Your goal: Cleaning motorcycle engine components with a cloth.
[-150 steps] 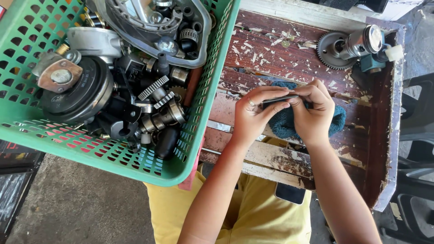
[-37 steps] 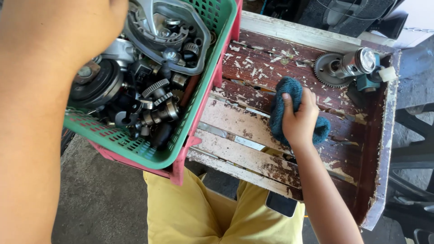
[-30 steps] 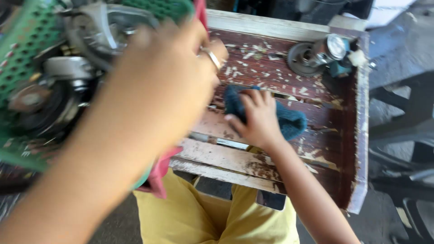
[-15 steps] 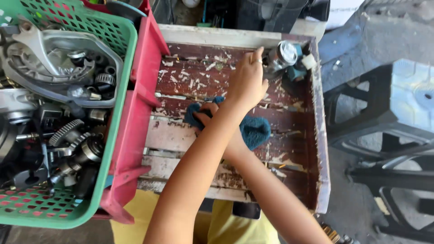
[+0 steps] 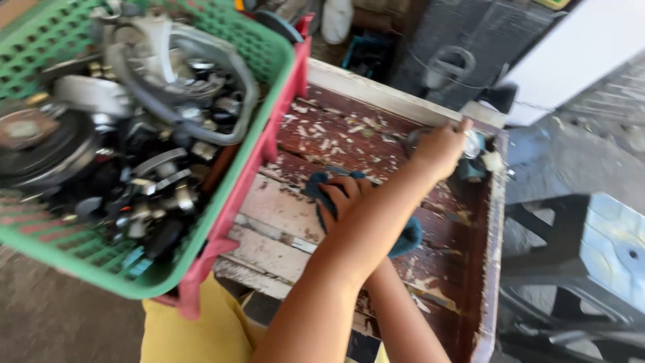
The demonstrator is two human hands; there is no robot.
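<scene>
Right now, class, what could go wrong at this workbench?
The left hand reaches across the right hand for the metal part near the bench corner; it might get knocked off. The green basket of heavy parts overhangs the bench edge and could tip. Flaking paint may prick fingers.

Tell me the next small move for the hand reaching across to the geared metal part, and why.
Probably close the left hand around the geared metal part and lift it toward the blue cloth. That hand already lies over the part at the far corner of the wooden table, while the right hand rests on the cloth.
</scene>
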